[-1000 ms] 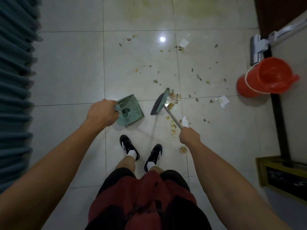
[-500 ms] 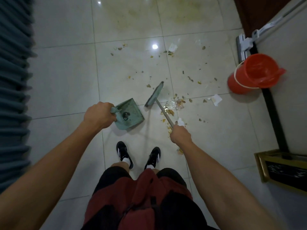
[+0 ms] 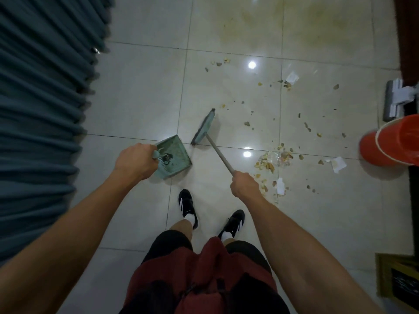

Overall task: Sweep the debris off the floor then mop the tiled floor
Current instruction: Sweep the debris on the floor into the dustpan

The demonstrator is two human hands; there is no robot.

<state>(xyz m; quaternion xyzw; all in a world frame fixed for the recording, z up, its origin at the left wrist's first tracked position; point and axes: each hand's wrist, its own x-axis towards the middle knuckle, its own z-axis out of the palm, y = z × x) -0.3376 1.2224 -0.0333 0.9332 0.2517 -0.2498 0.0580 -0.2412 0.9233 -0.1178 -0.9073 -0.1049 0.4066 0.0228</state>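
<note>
My left hand (image 3: 135,163) grips the handle of a green dustpan (image 3: 174,156) that sits low over the tiles ahead of my feet. My right hand (image 3: 245,184) grips the grey handle of a small green broom (image 3: 203,128), whose head stands just right of the dustpan's far edge. Debris (image 3: 271,160) of crumbs, small stones and paper scraps lies scattered over the glossy tiled floor (image 3: 145,91), mostly to the right of the broom. A denser pile lies right of my right hand.
An orange bucket (image 3: 392,146) stands at the right edge, with a grey mop head (image 3: 393,99) behind it by a dark door. Blue pleated curtains (image 3: 40,105) fill the left side. A wooden-framed object (image 3: 396,279) sits at the lower right. My two black shoes (image 3: 188,207) stand below the dustpan.
The broom head has swung left, away from the debris pile and toward the dustpan. The view has shifted left, so the bucket and mop now sit at the right edge.
</note>
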